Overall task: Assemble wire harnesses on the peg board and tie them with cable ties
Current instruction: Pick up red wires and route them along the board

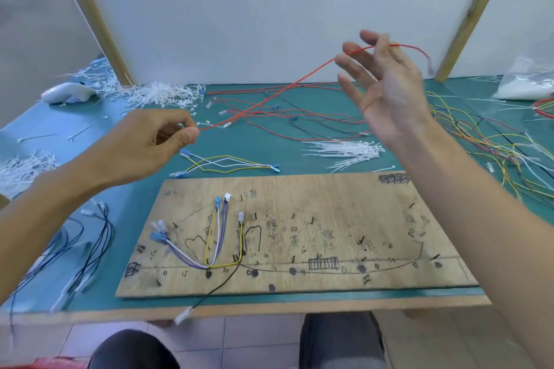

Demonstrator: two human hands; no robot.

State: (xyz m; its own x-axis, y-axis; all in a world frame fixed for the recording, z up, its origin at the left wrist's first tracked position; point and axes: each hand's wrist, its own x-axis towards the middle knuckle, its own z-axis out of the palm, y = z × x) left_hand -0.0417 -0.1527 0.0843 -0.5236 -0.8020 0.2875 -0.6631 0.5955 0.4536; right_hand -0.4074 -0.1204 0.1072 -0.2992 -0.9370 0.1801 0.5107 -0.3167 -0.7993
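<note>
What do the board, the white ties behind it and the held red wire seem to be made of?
The board looks like bare plywood: pale, matte, visible grain. The white ties look like plastic, perhaps nylon: thin, slightly translucent. The red wire seems plastic-coated: smooth, uniformly coloured.

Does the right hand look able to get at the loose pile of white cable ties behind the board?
Probably yes: the cable ties lie uncovered on the mat just below the raised right hand. But the red wire strung across its fingers to the left hand would come along.
</note>
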